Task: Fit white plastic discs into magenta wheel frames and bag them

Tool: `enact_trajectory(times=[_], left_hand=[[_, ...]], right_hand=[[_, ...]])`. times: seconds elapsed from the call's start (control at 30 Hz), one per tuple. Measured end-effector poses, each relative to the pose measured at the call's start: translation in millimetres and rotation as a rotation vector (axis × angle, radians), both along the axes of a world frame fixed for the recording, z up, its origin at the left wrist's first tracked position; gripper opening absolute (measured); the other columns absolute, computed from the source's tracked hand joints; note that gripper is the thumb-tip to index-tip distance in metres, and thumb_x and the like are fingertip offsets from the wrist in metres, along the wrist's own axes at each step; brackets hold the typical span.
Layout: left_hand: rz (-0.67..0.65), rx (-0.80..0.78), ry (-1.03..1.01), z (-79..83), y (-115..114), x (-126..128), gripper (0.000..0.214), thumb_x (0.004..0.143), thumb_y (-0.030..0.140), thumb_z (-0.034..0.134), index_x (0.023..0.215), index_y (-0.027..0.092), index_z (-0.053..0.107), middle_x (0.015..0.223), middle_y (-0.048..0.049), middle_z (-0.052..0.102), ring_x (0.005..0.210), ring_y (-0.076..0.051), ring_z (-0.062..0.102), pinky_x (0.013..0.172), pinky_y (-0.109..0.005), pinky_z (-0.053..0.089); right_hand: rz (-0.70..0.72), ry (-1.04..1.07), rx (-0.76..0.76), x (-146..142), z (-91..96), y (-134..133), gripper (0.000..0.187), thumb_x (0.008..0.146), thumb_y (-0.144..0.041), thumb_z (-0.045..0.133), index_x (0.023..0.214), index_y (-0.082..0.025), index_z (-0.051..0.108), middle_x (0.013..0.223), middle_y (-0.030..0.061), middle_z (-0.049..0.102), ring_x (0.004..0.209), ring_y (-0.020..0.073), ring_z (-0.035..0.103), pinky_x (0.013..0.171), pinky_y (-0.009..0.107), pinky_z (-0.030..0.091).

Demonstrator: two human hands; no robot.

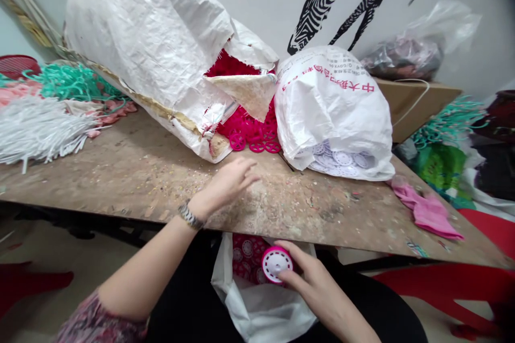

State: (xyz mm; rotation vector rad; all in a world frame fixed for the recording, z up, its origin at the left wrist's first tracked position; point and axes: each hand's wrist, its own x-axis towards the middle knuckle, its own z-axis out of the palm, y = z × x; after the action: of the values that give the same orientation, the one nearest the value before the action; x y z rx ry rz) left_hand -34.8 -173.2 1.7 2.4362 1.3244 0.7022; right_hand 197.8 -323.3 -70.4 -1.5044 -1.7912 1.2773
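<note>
Pink-rimmed plastic disc [276, 264] faces up-left in the right hand [316, 284].

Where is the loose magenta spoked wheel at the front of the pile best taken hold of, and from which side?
Probably by its upper rim, pinched between the fingers, coming from the near side, where the left hand hovers. The magenta spoked wheel seems to lean against the pile of wheels, face toward the person, so that rim stands free while its back is crowded.
</note>
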Motion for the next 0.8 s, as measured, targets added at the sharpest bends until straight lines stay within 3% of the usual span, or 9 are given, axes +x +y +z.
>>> enact_trajectory(times=[0.1,0.13,0.33,0.57,0.8], left_hand=[[0.281,0.099,0.335,-1.2,46,0,0.031,0.095,0.032,0.053,0.122,0.016,0.056,0.117,-0.0132,0.057,0.109,-0.025,0.058,0.091,-0.033,0.046],[0.334,0.102,0.362,-2.6,60,0,0.033,0.094,0.030,0.055,0.123,0.014,0.054,0.119,-0.0153,0.055,0.110,-0.028,0.057,0.090,-0.035,0.046],[0.472,0.071,0.398,-14.6,114,5,0.036,0.089,0.025,0.060,0.121,0.010,0.052,0.124,-0.0211,0.051,0.115,-0.033,0.052,0.093,-0.040,0.043],[0.482,0.045,0.308,-24.5,127,0,0.029,0.087,0.018,0.059,0.115,0.011,0.056,0.123,-0.0208,0.053,0.114,-0.031,0.054,0.089,-0.037,0.044],[0.405,-0.042,0.065,-23.5,110,-12,0.017,0.090,0.018,0.054,0.106,0.013,0.058,0.087,-0.0088,0.067,0.081,-0.019,0.063,0.072,-0.028,0.045]], right_hand=[[0.000,-0.288,0.006,0,-18.1,-3,0.054,0.080,-0.022,0.062,0.134,-0.022,0.060,0.121,0.0115,0.069,0.111,0.0315,0.065,0.096,0.041,0.049],[0.005,-0.360,0.012,0,-23.1,-4,0.055,0.080,-0.023,0.061,0.135,-0.020,0.059,0.121,0.0132,0.069,0.111,0.0325,0.065,0.095,0.042,0.049],[0.087,-0.375,0.018,1,-33.1,-15,0.048,0.087,-0.025,0.054,0.133,-0.016,0.062,0.132,0.0137,0.065,0.121,0.0285,0.061,0.103,0.037,0.046],[0.109,-0.287,0.040,-5,-28.7,-27,0.046,0.084,-0.022,0.059,0.130,-0.024,0.066,0.128,0.0078,0.069,0.118,0.0268,0.064,0.102,0.033,0.048],[0.062,-0.095,0.099,-10,-15.0,-21,0.036,0.087,-0.029,0.060,0.122,-0.029,0.070,0.122,0.0062,0.072,0.112,0.0284,0.066,0.097,0.039,0.052]])
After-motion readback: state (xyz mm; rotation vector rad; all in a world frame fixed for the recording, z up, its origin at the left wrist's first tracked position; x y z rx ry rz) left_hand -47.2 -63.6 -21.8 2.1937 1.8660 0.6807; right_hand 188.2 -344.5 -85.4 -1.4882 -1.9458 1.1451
